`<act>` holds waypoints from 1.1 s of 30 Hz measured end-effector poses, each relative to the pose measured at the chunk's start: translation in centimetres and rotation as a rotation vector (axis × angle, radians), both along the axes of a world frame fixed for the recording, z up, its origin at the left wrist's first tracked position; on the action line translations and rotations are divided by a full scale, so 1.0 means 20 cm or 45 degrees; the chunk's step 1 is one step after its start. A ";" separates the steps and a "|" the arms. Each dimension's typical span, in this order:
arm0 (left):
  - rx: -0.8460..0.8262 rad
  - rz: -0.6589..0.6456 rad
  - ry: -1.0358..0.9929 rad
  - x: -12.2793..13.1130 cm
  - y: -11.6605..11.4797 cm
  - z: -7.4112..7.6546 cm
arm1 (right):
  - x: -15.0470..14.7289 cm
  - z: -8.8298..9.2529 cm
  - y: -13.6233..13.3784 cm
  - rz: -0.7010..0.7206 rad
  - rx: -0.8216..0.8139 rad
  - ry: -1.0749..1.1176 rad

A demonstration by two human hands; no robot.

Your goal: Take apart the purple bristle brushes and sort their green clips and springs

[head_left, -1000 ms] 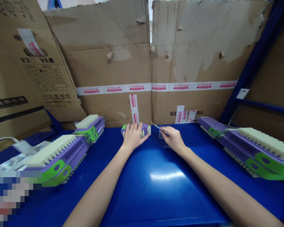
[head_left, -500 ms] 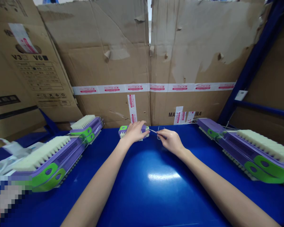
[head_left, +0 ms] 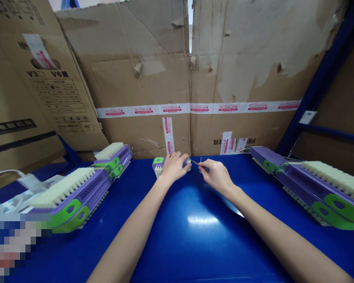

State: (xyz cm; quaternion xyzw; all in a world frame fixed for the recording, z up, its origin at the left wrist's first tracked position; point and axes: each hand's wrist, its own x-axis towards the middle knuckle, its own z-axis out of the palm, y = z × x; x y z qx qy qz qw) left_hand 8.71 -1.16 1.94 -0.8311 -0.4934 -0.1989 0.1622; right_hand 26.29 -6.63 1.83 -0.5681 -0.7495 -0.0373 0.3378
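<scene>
A small purple-and-green brush with white bristles lies on the blue tabletop near the cardboard. My left hand is closed over its middle and right part, hiding much of it. Pinched in the fingers of my right hand is a thin metal tool, whose exact kind I cannot make out. Its tip points left and reaches the green right end of the brush. Just behind my right fingers stands a small clear plastic piece, partly covered by them.
Larger purple-and-green brushes lie paired at the left and the right. A white plug with a cable sits at far left. Cardboard sheets wall off the back, and a blue metal post rises at right.
The view has swung slightly left, so the scene sits further right. My left fingers have drawn closer together over the brush. The thin tool stays at the brush's right end.
</scene>
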 end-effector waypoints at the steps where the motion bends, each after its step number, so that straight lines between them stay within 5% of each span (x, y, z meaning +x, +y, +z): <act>1: -0.007 -0.005 0.000 0.00 0.00 0.00 | 0.01 0.00 0.01 0.019 0.011 0.017; 16: -0.026 -0.027 0.005 -0.01 -0.01 0.00 | 0.00 -0.04 0.02 0.099 -0.025 0.123; 33: -0.033 0.090 -0.033 -0.01 0.00 0.01 | -0.06 -0.12 -0.01 -0.103 -0.183 -0.280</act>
